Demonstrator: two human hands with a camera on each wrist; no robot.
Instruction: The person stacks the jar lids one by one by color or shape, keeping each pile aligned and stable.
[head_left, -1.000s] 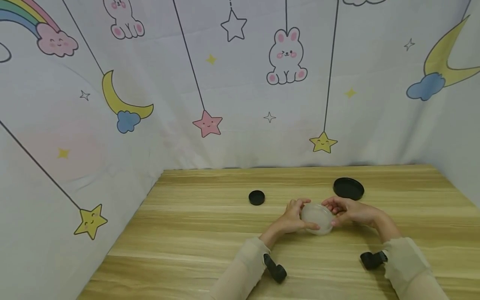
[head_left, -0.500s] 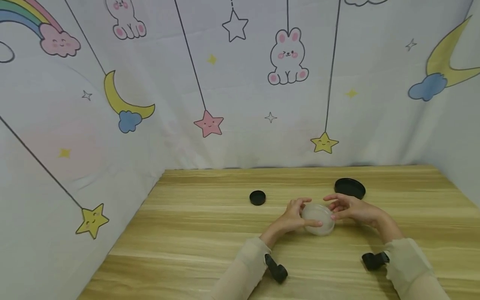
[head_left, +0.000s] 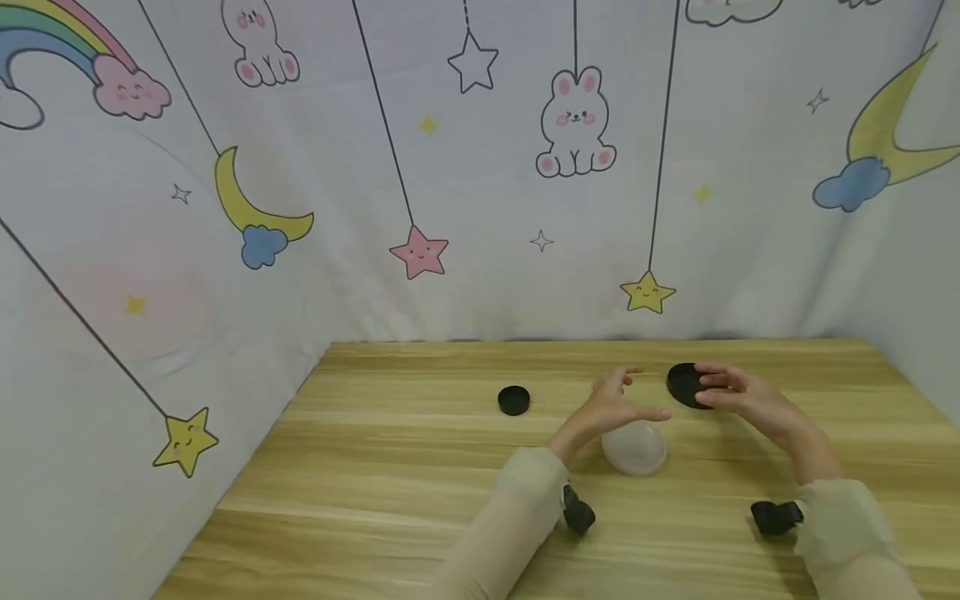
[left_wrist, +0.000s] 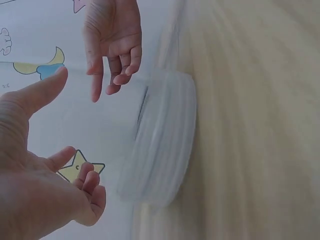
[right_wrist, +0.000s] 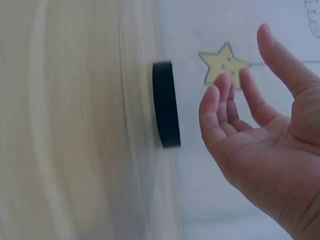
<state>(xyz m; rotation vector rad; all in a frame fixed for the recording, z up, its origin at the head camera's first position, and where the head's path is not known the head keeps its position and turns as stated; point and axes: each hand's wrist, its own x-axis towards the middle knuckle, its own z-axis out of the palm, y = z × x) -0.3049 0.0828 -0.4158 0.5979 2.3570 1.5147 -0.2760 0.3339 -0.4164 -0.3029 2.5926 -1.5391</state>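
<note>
A translucent whitish round container (head_left: 634, 450) sits on the wooden table, its stacked rings showing from the side in the left wrist view. Just above and behind it hovers my left hand (head_left: 606, 408), thumb stretched out and fingers loosely bent, holding nothing. My right hand (head_left: 753, 404) hangs in the air in front of a large black round lid (head_left: 684, 385), covering part of it in the head view. In the right wrist view that black lid (right_wrist: 166, 104) stands apart from the right fingers, which are relaxed with nothing between them.
A small black round lid (head_left: 513, 400) lies on the table (head_left: 375, 467) left of the hands. A white cloth backdrop (head_left: 480, 192) with cartoon prints rises behind the table's back edge. Black wrist cameras (head_left: 776, 517) sit on both sleeves.
Both hands have lifted away from the translucent container, which stays on the table. The left hand rose and moved slightly right; the right hand moved right, in front of the large black lid.
</note>
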